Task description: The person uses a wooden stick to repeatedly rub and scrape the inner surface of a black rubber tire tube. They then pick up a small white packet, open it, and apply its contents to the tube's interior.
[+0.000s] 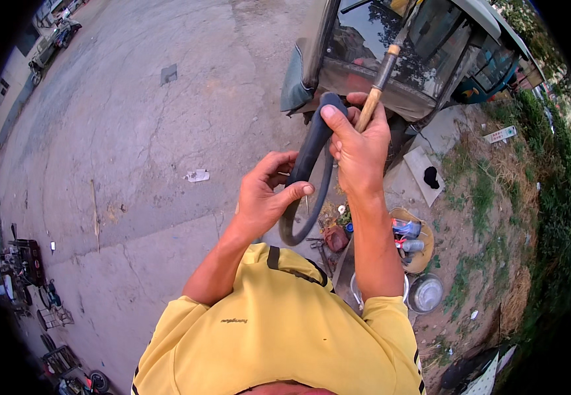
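Observation:
A black rubber inner tube (pixel 308 155), flattened and bent into a long loop, hangs in front of my chest. My right hand (pixel 363 150) is closed round its upper end, with the thumb pressed on the rubber. The same hand also grips a wooden-handled stick-like tool (pixel 384 69) with a dark sleeve, which points up and away; its kind I cannot make out. My left hand (pixel 264 194) holds the left side of the loop lower down, thumb in front and fingers behind. The bottom of the loop dangles free between my forearms.
A small cab vehicle (pixel 381 76) with a windscreen stands ahead on the right. Below my right arm are a yellowish basin (pixel 423 253) with bottles, a metal pot (pixel 425 293) and hand tools (pixel 323 252). Weeds (pixel 483 197) line the right; parked vehicles (pixel 25 263) stand far left.

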### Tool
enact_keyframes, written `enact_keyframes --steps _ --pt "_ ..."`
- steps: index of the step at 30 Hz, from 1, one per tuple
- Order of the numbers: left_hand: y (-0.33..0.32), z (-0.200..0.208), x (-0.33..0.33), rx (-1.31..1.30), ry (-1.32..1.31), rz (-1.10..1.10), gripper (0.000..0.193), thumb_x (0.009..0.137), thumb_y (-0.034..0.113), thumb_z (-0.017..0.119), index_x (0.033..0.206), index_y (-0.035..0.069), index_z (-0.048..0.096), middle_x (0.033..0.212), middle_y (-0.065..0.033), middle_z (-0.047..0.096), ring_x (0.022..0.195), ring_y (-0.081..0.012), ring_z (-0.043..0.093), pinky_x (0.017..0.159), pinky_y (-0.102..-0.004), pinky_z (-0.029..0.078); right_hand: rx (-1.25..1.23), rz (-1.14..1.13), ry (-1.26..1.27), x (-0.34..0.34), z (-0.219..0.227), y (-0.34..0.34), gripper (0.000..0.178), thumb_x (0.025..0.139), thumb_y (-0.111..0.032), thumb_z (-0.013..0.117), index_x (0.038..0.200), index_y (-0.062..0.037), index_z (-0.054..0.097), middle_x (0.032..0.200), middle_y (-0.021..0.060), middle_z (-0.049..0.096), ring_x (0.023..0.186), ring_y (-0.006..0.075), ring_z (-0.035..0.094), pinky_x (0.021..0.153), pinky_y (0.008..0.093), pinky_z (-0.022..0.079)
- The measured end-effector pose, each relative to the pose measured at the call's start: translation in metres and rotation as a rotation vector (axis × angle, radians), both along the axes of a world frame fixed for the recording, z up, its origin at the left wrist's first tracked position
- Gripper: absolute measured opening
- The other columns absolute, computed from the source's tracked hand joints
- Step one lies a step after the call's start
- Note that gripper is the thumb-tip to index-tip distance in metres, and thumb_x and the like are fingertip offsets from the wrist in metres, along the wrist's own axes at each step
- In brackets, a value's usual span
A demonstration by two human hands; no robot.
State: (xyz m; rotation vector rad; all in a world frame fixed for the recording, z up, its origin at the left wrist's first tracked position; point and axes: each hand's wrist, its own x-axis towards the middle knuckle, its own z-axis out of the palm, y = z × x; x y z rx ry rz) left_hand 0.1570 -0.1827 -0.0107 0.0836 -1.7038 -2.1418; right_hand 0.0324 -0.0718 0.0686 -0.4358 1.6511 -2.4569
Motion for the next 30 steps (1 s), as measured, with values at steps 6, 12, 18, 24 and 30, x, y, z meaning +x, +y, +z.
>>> enact_keyframes --steps 6,12,18,24,30 --pt "-0.005 -0.001 -0.004 -0.156 -0.018 0.014 0.030 0.093 0.000 0.082 0.121 -0.006 0.071 0.110 -0.0031 0.066 0.098 -0.0111 0.065 0.085 -0.0279 0.055 0.274 -0.030 0.217 0.004 0.021 -0.017 0.040 0.089 -0.002 0.082 0.119 -0.0029 0.057 0.083 0.0005 0.063 0.070 0.0074 0.061 0.063 0.0255 0.052" --pt "-0.011 0.007 -0.004 -0.145 0.016 -0.002 0.014 0.097 0.000 0.077 0.109 -0.006 0.075 0.105 -0.0024 0.065 0.091 -0.0093 0.059 0.077 -0.0250 0.048 0.569 0.034 0.327 -0.026 0.010 -0.026 0.042 0.082 -0.016 0.088 0.112 -0.0019 0.062 0.081 0.0036 0.062 0.072 0.0131 0.063 0.066 0.0319 0.054" --pt "-0.013 -0.006 -0.008 -0.220 0.170 0.071 0.016 0.091 -0.003 0.079 0.106 0.000 0.077 0.116 -0.0056 0.063 0.107 -0.0172 0.057 0.089 -0.0305 0.047 0.616 0.283 0.111 -0.045 -0.018 -0.023 0.049 0.077 -0.025 0.093 0.108 0.0012 0.066 0.082 0.0034 0.063 0.075 0.0160 0.063 0.071 0.0334 0.053" --pt "-0.023 0.000 -0.010 -0.733 0.298 0.288 0.018 0.084 -0.003 0.082 0.101 0.002 0.076 0.121 -0.0115 0.061 0.116 -0.0300 0.055 0.101 -0.0398 0.046 0.630 0.553 -0.095 -0.035 -0.031 -0.023 0.034 0.094 -0.027 0.083 0.112 -0.0031 0.067 0.079 -0.0035 0.060 0.059 0.0042 0.051 0.049 0.0232 0.036" --pt "-0.034 -0.010 -0.006 -0.425 0.208 0.219 0.018 0.088 -0.002 0.080 0.106 -0.001 0.076 0.119 -0.0102 0.059 0.110 -0.0234 0.058 0.096 -0.0346 0.048 0.306 0.419 -0.284 -0.012 -0.055 0.002 0.038 0.110 -0.027 0.058 0.139 -0.0018 0.061 0.081 -0.0032 0.055 0.066 0.0060 0.050 0.052 0.0268 0.038"
